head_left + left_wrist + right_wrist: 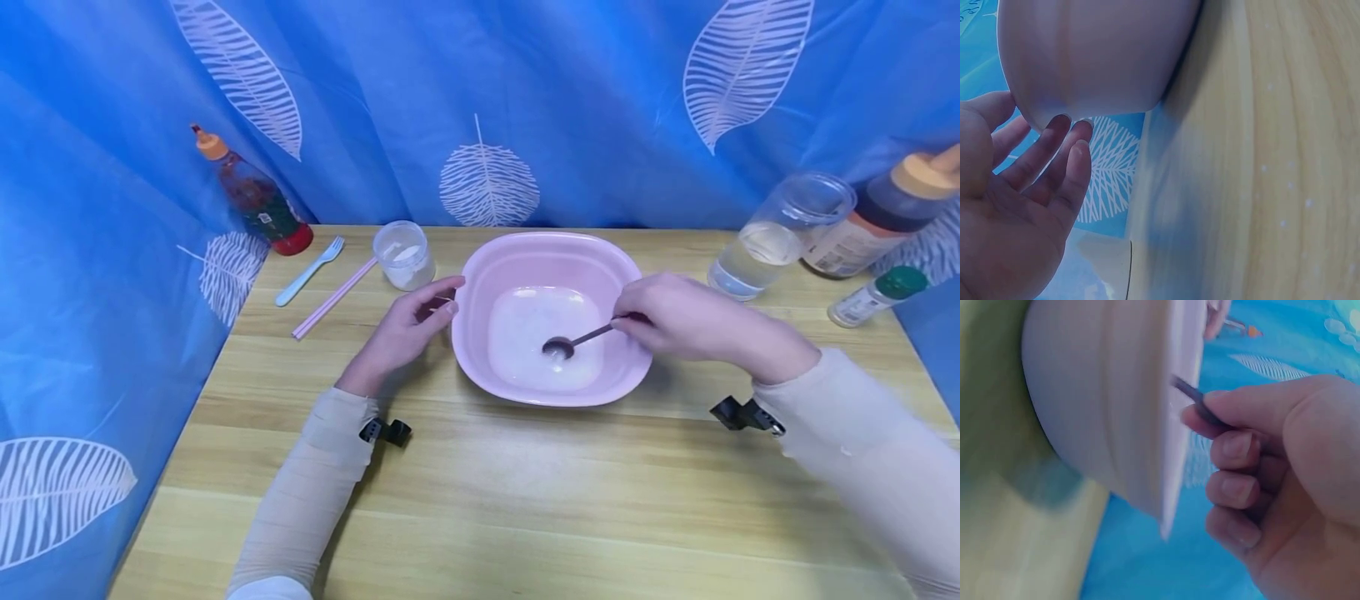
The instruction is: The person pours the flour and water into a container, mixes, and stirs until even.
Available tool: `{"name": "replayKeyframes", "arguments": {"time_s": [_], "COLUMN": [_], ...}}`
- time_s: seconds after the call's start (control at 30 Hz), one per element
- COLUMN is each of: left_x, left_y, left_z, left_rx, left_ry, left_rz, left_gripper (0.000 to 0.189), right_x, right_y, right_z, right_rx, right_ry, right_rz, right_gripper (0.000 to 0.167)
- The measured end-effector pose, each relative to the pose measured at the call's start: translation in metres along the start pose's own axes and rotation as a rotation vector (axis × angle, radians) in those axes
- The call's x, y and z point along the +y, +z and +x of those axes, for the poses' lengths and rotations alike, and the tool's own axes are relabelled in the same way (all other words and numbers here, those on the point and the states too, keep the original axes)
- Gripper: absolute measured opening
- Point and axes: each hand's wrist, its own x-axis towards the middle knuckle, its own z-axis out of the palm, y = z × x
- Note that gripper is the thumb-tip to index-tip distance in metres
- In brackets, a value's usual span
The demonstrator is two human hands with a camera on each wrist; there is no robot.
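A pink basin [480,367] with shallow, whitish liquid inside stands on the table. My right hand [678,321] pinches the handle of a dark spoon [592,334] over the basin's right side. The spoon's bowl is low inside the basin, at the liquid. In the right wrist view, thumb and index finger grip the dark handle, the other fingers curled. My left hand [397,337] touches the basin's left rim. In the left wrist view its fingers are loosely bent against the outer wall of the basin [1097,56].
Left of the basin are a plastic cup [405,257] with white contents, pink chopsticks [335,297], a light blue fork [309,272] and a red sauce bottle [258,200]. At right stand a clear liquid-filled jar [765,246], a large dark-sauce bottle [862,242] and a green-capped shaker [862,306].
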Motion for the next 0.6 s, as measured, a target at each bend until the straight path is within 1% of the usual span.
{"name": "replayKeyframes", "arguments": {"time_s": [0.1,0.33,0.47,0.6], "left_x": [0.0,-0.002,-0.002,-0.002], "left_y": [0.0,0.0,-0.001,-0.002], "left_z": [-0.001,-0.002,-0.001,-0.001], "left_rx": [0.0,-0.007,-0.006,-0.006], "left_ry": [0.007,0.008,0.007,0.005], "left_rz": [-0.001,-0.003,-0.001,0.002], "left_gripper": [0.046,0.046,0.045,0.045], "right_x": [-0.007,-0.017,-0.017,-0.011], "right_y": [0.01,0.03,0.034,0.031], "right_z": [0.007,0.025,0.031,0.031], "right_rx": [0.015,0.089,0.11,0.112], "right_ry": [-0.01,0.016,0.069,0.137], "right_rz": [0.029,0.045,0.026,-0.002], "right_gripper": [0.013,0.009,0.009,0.012]}}
